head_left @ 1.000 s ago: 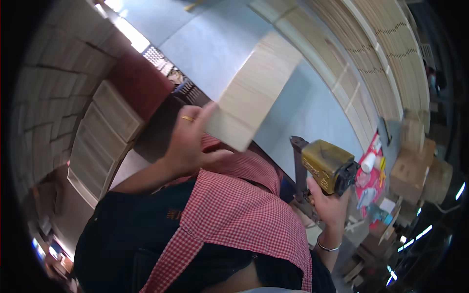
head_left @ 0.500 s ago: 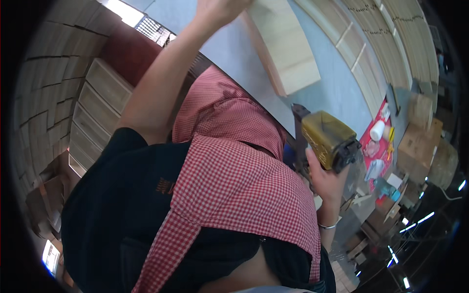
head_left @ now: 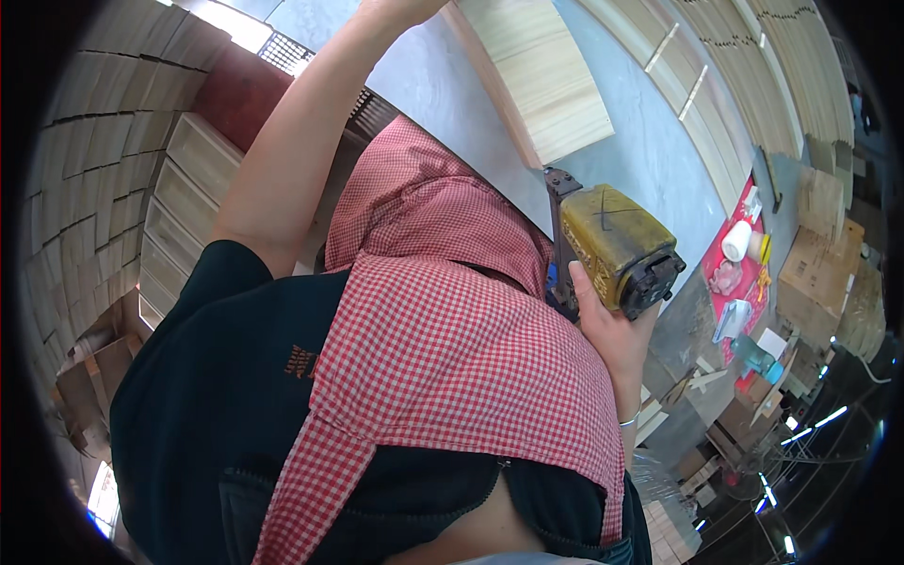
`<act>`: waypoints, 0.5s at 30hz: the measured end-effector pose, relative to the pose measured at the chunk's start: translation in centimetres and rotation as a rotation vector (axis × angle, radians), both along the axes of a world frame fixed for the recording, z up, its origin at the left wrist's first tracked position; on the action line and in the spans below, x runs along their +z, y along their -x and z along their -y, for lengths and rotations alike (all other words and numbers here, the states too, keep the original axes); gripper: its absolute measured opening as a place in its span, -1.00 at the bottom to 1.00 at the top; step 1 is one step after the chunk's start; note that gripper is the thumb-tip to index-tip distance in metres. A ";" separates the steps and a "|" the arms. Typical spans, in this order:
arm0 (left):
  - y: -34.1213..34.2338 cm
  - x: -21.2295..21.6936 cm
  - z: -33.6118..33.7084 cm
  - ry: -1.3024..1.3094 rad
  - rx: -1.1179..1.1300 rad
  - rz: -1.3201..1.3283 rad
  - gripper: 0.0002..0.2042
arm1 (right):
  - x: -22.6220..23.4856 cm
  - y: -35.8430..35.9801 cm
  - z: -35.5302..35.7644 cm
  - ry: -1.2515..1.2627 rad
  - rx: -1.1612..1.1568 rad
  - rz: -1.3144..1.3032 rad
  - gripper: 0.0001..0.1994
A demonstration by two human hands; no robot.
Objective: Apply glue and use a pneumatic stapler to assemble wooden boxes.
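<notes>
My right hand (head_left: 612,334) is wrapped round the handle of a yellow and black nail gun (head_left: 617,240). The gun's dark nose is close against the near end of a pale wooden box or thick board piece (head_left: 546,85); whether it touches, I cannot tell. This wooden piece lies on a grey-blue worktop (head_left: 650,155). At the upper edge, my left hand (head_left: 403,9) is by the far part of the wood, its fingers cut off by the frame.
Long wooden strips (head_left: 640,47) line the worktop's far side. A red mat (head_left: 744,250) at right bears a white cup (head_left: 736,241) and small items, with a bottle (head_left: 758,360) nearby. Stacked boards (head_left: 94,160) and pale trays (head_left: 193,179) stand at left. A cardboard box (head_left: 819,268) is further right.
The nail gun in my right hand has moved up and left, bringing its nose nearer the wood's end. My left hand has shifted slightly left, and the view has steadied.
</notes>
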State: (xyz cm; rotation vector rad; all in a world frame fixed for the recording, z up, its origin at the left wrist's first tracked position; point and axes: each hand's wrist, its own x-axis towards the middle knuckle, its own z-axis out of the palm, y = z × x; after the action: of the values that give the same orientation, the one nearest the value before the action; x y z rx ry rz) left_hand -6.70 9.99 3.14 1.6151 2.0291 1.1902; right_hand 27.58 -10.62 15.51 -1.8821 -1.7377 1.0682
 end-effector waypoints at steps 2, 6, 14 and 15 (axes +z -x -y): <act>0.3 0.0 0.1 0.026 0.024 -0.013 -0.35 | -0.5 -0.1 0.3 0.014 -0.009 -0.021 -0.44; 0.4 -0.1 -0.1 0.049 0.037 -0.020 -0.35 | -1.2 -0.2 0.7 0.039 -0.043 -0.059 -0.39; 10.6 -15.0 -4.2 -0.175 -0.354 0.777 -0.33 | -2.0 0.2 0.4 0.056 -0.003 -0.122 -0.33; 6.4 -12.3 -4.1 -0.163 -0.389 0.791 -0.33 | -2.2 -0.1 0.7 0.054 -0.041 -0.113 -0.33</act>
State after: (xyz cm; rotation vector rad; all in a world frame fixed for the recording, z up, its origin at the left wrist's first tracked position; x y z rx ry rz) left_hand -13.11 14.06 -9.12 1.2229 1.0998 1.5325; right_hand 27.66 -11.30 13.26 -1.8432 -1.6162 1.1923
